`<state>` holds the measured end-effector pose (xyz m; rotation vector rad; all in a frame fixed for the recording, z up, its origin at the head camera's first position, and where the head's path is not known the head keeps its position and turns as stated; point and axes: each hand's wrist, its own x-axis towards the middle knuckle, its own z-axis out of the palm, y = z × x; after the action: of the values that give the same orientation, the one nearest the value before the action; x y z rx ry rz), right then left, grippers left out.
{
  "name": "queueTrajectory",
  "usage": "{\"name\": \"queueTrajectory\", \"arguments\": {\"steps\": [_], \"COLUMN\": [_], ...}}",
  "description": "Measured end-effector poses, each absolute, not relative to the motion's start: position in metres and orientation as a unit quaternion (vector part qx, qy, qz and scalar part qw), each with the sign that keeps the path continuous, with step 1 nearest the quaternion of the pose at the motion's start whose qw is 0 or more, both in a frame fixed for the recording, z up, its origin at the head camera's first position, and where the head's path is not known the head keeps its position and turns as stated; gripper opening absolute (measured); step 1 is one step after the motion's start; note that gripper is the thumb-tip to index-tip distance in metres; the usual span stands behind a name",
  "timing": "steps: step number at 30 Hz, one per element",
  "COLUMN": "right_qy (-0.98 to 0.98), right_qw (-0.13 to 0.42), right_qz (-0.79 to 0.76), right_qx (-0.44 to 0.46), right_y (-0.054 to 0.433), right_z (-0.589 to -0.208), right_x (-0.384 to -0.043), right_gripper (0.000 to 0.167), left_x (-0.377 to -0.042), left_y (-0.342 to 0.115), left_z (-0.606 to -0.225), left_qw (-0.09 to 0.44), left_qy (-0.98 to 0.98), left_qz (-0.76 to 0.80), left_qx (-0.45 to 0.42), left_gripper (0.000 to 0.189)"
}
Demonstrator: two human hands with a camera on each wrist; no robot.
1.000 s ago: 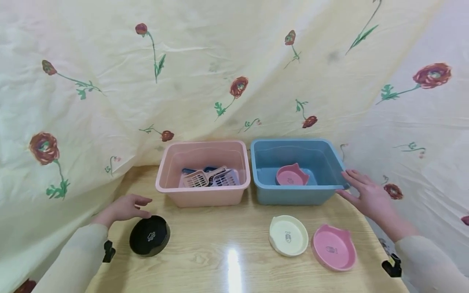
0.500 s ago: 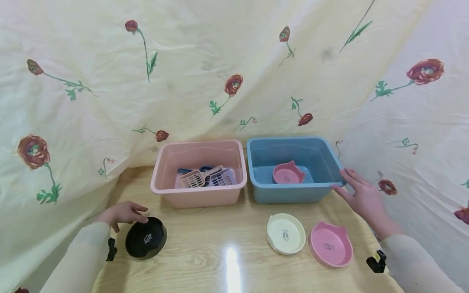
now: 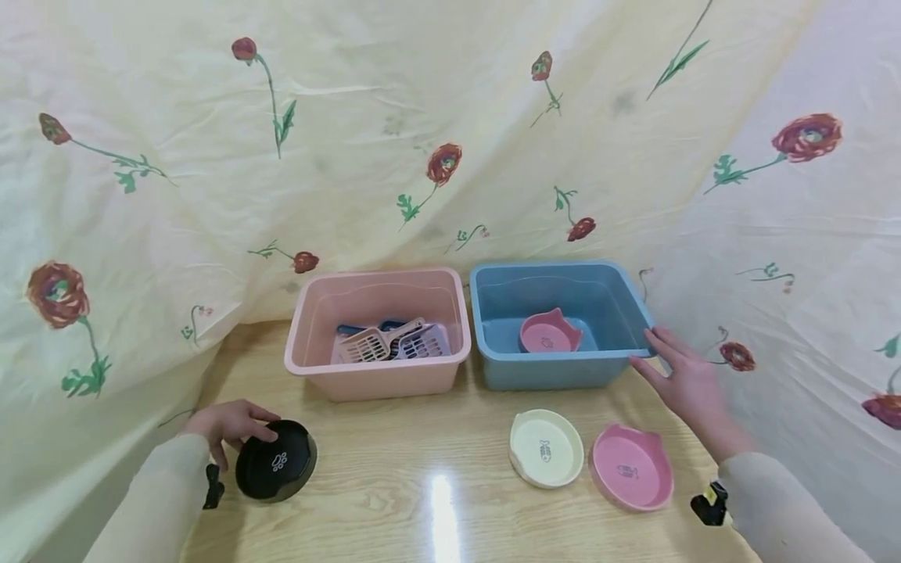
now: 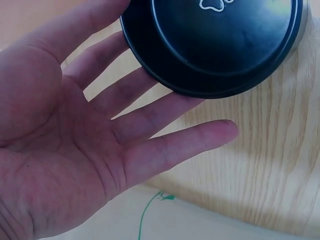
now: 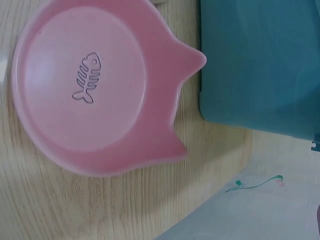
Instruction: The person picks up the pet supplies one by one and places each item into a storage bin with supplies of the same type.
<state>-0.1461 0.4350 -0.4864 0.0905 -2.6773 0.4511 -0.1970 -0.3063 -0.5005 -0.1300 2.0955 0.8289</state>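
My left hand (image 3: 227, 424) is at the left side of the black pet bowl (image 3: 285, 477), its thumb over the rim. In the left wrist view the fingers (image 4: 155, 117) reach out to the bowl's edge, with several fingertips hidden behind it. The bowl has a pale paw print inside. My right hand (image 3: 693, 387) rests with straight fingers on the front right corner of the blue bin (image 3: 549, 371). Inside that bin lies a pink cat-eared bowl (image 3: 549, 332). The right wrist view does not show the hand.
A pink bin (image 3: 387, 383) holding several litter scoops (image 3: 383, 340) stands left of the blue one. In front lie a cream bowl (image 3: 556, 453) and another pink cat-eared bowl (image 3: 631, 469), both with fish-bone prints. Flowered cloth (image 3: 352, 172) hangs behind the wooden table (image 3: 380, 500).
My left hand has come down onto the black bowl, its thumb passing over the rim. The right hand stays at the blue bin's corner. The head view has shifted slightly.
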Motion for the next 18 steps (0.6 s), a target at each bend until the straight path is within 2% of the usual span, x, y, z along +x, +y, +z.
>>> {"name": "queueTrajectory", "arguments": {"steps": [4, 12, 18], "right_qy": [-0.964, -0.972, -0.972], "right_qw": [0.204, 0.129, 0.129], "right_qz": [0.168, 0.196, 0.194], "right_qx": [0.029, -0.005, -0.009], "right_y": [0.429, 0.426, 0.424], "right_z": [-0.486, -0.485, -0.488], "right_x": [-0.149, -0.149, -0.149], "right_gripper": [0.073, 0.093, 0.096], "left_x": [-0.196, -0.195, -0.196], "left_y": [-0.308, -0.307, -0.308], "left_z": [-0.504, -0.504, -0.512], "left_qw": [0.422, 0.41, 0.394], "left_qy": [0.843, 0.851, 0.863], "left_qz": [0.329, 0.324, 0.311], "left_qx": [-0.055, -0.062, -0.052], "left_gripper": [0.06, 0.058, 0.053]}}
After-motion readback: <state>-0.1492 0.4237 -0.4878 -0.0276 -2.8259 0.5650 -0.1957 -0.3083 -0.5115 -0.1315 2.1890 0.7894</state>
